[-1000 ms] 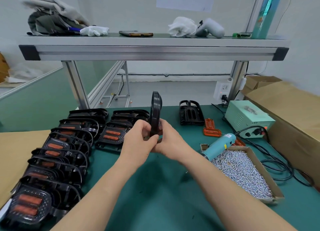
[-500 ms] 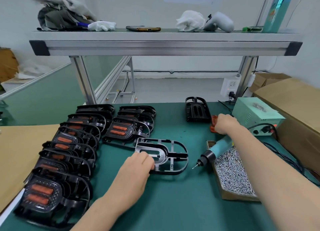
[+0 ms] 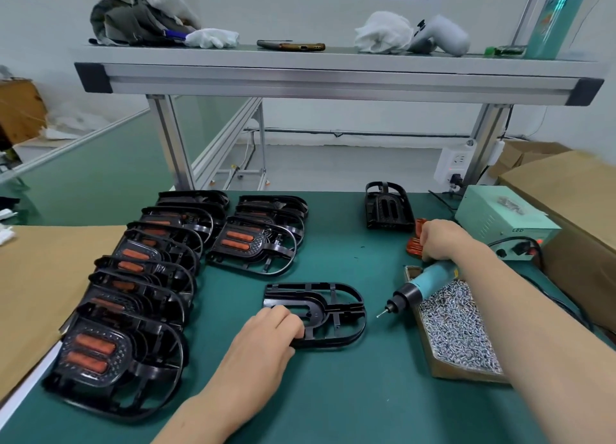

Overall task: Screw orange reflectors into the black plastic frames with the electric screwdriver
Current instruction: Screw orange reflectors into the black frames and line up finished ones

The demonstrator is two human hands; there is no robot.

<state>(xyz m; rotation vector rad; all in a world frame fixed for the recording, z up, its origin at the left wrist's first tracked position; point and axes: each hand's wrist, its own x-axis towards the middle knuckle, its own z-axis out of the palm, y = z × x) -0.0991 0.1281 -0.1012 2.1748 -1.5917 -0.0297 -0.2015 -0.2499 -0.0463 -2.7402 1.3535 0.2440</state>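
1 frame (image 3: 318, 302) under L hand (image 3: 266, 340), R hand (image 3: 440, 240) on reflectors (image 3: 412, 245)

Black frame (image 3: 328, 312), orange reflectors (image 3: 414, 243), teal screwdriver (image 3: 428, 282), green mat (image 3: 333, 393).

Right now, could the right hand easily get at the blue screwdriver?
Probably yes. The screwdriver lies uncovered on the screw box just below the right hand, though that hand grips orange reflectors. The left hand holds the black frame.
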